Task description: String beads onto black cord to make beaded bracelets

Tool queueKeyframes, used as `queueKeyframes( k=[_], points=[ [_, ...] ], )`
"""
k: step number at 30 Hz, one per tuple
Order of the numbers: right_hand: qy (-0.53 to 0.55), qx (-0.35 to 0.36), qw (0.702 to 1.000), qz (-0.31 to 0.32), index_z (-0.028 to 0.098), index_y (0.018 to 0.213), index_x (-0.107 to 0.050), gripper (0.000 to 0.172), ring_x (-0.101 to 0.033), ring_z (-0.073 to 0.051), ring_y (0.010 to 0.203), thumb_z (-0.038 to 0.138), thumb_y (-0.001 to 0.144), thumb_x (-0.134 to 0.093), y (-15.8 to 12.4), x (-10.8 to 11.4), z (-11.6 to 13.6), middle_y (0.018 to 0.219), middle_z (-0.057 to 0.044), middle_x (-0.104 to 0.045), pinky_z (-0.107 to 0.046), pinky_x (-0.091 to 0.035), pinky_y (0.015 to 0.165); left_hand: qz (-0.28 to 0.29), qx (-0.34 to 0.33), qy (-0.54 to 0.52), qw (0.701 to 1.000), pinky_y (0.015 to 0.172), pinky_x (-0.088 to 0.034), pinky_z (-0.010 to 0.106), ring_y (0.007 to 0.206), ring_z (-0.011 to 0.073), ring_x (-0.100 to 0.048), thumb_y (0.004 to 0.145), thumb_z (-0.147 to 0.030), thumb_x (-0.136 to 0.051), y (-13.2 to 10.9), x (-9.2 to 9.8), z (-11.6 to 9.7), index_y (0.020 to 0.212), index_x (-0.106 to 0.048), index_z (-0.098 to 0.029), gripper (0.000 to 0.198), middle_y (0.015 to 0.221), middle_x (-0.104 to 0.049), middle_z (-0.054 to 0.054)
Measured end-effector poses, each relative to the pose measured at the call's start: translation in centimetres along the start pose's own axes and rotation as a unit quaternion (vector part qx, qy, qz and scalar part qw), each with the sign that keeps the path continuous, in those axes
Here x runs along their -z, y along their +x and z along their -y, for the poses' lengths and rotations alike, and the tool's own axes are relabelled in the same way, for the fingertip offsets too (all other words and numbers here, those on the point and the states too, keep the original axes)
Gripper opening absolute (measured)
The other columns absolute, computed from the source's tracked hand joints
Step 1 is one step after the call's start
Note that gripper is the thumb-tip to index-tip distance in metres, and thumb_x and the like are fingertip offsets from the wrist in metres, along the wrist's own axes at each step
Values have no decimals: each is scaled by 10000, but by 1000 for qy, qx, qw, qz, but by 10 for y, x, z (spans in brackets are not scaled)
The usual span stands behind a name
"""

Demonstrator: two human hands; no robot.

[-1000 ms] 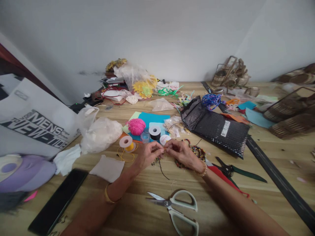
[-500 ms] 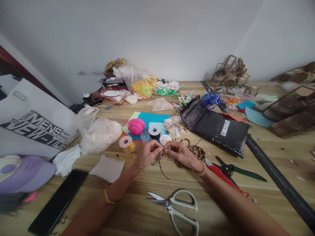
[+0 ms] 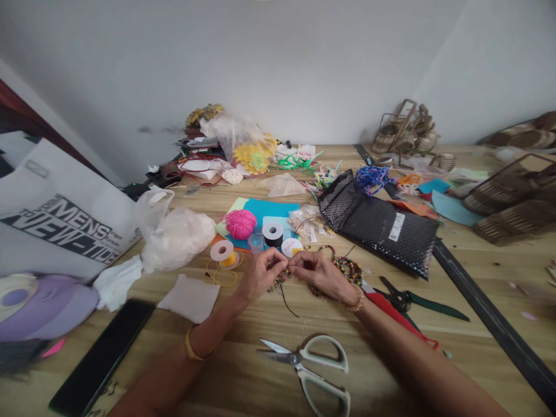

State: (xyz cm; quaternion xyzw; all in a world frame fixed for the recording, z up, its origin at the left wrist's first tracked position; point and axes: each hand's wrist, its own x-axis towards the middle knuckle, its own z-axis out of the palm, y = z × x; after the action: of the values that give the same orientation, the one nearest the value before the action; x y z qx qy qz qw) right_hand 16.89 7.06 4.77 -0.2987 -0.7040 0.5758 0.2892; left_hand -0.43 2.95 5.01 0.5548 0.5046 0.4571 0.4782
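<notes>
Holds left hand (image 3: 260, 273) and right hand (image 3: 320, 272) angled inward near beads (image 3: 277, 283), with fingers (image 3: 276, 267) pinched together; cannot tell on what, if anything.

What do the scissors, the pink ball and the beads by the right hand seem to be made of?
Scissors: shiny metal blades, probably steel; smooth off-white handles, likely plastic.
Pink ball: matt yarn, judging by its wound strands; fibre unclear.
Beads: small and multicoloured; wood, glass or plastic, too small to tell.
</notes>
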Motion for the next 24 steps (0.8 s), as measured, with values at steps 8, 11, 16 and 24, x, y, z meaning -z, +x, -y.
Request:
queueKeyframes(
  k=[8,11,16,24],
  points=[
    [27,-47,998,14,135,724,-663,355,-457,-78,528,484,788,-652,1,2,1,617,3,-575,-203,-405,506,7,-8,15,1000,564,-478,225,578,123,-624,792,-283,-616,-1,1,0,738,-553,-158,150,658,-614,-9],
    [55,-60,996,33,147,703,-652,315,-459,-72,513,454,760,-687,2,2,0,596,19,-558,-199,-423,502,5,-21,31,999,561,-456,211,578,109,-594,785,-243,-608,-2,0,-2,724,-564,-154,116,657,-599,-14],
    [102,-61,992,49,158,675,-650,253,-465,-74,526,393,741,-715,1,4,3,586,28,-547,-194,-435,509,-3,-30,44,999,571,-428,204,611,107,-550,772,-225,-614,-3,-2,-5,711,-592,-150,100,659,-599,-5],
    [229,-98,968,27,149,699,-655,254,-503,-69,494,385,718,-746,2,10,3,572,26,-581,-187,-429,501,36,43,-7,998,675,-494,263,726,164,-620,855,-441,-532,1,0,2,798,-628,-173,291,750,-663,18]
  ],
)
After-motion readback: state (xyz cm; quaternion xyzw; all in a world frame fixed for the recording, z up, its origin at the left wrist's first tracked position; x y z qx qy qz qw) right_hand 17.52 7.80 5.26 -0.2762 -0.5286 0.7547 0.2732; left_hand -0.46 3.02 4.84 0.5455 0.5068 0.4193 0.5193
